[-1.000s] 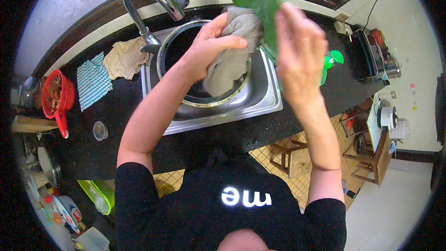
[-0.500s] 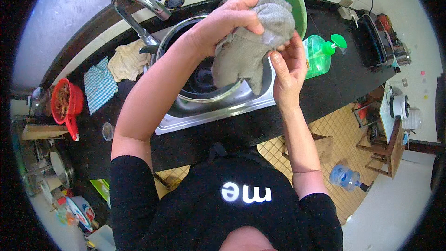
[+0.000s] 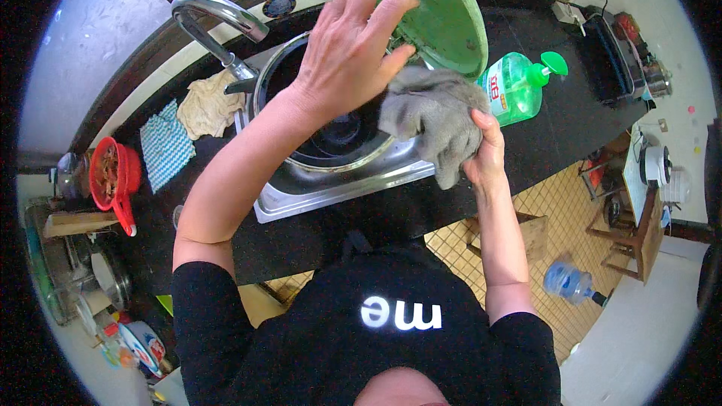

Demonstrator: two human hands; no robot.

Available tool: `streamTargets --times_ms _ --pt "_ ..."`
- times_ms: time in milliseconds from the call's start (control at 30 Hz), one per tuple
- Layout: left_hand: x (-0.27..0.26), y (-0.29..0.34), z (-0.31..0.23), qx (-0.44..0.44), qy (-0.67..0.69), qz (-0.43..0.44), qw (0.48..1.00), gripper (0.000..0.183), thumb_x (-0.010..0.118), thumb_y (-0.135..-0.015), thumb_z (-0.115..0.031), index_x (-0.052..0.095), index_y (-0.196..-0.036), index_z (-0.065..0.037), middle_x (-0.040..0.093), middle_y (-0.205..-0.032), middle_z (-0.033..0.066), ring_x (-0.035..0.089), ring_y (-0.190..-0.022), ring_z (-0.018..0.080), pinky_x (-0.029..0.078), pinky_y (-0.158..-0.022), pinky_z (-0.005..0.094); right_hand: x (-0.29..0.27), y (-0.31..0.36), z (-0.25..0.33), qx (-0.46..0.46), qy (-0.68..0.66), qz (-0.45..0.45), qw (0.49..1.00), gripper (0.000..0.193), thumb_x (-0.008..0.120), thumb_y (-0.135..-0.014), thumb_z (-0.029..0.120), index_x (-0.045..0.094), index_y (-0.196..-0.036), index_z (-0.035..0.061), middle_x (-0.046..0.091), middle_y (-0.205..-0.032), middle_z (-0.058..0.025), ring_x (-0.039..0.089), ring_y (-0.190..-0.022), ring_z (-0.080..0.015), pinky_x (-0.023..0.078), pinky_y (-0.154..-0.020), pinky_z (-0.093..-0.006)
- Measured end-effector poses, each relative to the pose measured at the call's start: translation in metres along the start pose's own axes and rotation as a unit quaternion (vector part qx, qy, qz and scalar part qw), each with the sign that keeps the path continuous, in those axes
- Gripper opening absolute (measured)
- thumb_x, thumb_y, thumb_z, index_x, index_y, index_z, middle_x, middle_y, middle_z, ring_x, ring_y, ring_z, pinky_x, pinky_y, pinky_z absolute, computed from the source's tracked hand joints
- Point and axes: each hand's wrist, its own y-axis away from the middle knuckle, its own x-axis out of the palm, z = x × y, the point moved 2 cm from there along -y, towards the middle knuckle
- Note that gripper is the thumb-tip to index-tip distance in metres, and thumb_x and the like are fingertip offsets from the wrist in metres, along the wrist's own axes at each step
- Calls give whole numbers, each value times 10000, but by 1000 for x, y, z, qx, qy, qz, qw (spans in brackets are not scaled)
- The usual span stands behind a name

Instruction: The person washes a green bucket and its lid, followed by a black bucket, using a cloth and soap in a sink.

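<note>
A bunched grey cloth hangs over the right part of the sink, gripped by my right hand at its right side, the thumb on top. My left hand is lifted above the sink with its fingers spread and nothing in them; its fingertips reach in front of a large green basin standing tilted behind the cloth. Below the hands, a round dark pot with a pale rim sits in the steel sink. Its near side shows, while my left forearm covers part of it.
A chrome faucet arches at the sink's left. Beside it lie a beige rag and a blue-white checked cloth. Further left is a red strainer. A green soap pump bottle stands right of the basin.
My left hand has let go of the grey cloth and moved up and left, opening. The cloth has shifted lower and to the right in my right hand.
</note>
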Motion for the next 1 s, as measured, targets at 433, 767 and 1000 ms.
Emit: streamTargets --times_ms 433,767,1000 --pt "-17 -97 15 245 -62 21 967 385 660 -718 -317 489 -972 -84 474 -1100 157 500 -1005 311 405 -767 447 -17 39 -3 -101 -59 -110 987 550 562 -805 301 416 -1237 -5 522 -1194 -150 500 -1109 -282 365 -982 -418" --pt "-16 -124 8 177 -152 213 949 179 616 -758 -233 560 -842 -84 610 -710 137 621 -715 322 478 -593 428 -15 0 -57 -95 274 -53 956 558 502 -830 202 302 -1317 18 417 -1241 -124 384 -1160 -244 271 -1001 -322" --pt "1 -129 8 130 -191 280 932 184 629 -753 -242 593 -780 -63 623 -692 120 633 -702 300 493 -583 393 30 -57 -45 -242 722 -31 647 228 581 -780 145 523 -952 6 551 -973 -194 493 -966 -369 444 -784 -445"
